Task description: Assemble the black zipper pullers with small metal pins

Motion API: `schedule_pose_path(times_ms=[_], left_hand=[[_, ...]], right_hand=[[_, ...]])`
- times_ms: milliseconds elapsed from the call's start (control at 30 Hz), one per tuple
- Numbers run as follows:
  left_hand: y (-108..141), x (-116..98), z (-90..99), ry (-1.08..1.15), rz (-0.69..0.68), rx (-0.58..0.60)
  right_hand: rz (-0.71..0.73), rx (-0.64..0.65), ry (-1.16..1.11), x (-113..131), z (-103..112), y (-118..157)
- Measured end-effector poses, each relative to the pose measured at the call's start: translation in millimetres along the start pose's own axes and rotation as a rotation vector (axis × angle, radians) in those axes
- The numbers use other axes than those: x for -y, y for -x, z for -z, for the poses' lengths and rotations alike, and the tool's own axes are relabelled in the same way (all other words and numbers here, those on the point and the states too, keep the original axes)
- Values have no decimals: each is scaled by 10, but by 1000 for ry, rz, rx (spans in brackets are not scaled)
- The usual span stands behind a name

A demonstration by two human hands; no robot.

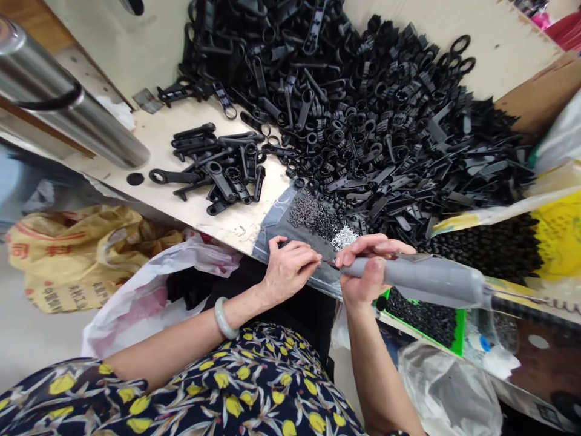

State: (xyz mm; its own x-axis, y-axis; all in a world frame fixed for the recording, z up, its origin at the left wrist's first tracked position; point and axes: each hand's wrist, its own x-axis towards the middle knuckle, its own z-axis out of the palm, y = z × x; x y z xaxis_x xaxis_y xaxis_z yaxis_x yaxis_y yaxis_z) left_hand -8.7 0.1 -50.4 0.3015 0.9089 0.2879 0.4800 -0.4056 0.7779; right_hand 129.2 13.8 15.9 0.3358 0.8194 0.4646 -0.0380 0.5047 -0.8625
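Note:
My right hand (365, 272) is wrapped round a grey electric screwdriver (431, 281), whose tip points left. Just left of that tip, the fingers of my left hand (290, 266) are pinched together; a dark part shows at its curled fingers, mostly hidden. Both hands are over a dark mat (275, 227) at the table's front edge. Behind them on the mat lie small brown-grey pieces (304, 209), small black rings (324, 223) and silver screws (345, 237).
A large heap of black plastic parts (354, 115) covers the back. Black handles (220, 175) lie at the left of the table (190, 215). A metal column (104, 130) stands far left. A green tray (460, 333) is below the screwdriver. Bags (136, 309) hang in front.

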Motion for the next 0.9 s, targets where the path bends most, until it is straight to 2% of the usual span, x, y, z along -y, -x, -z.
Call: schedule_pose_path(times_ms=[400,633,900], left_hand=[[-6,-4,-3,-2,-11,-28],[16,24,-12,6,-28,-29],[15,59,-12,-18,-41,-18]], right_hand=[[-11,36,-32,-62,-27,17],[-5,23,69,-45,-49,46],[-20,62,66,-93,-44,47]])
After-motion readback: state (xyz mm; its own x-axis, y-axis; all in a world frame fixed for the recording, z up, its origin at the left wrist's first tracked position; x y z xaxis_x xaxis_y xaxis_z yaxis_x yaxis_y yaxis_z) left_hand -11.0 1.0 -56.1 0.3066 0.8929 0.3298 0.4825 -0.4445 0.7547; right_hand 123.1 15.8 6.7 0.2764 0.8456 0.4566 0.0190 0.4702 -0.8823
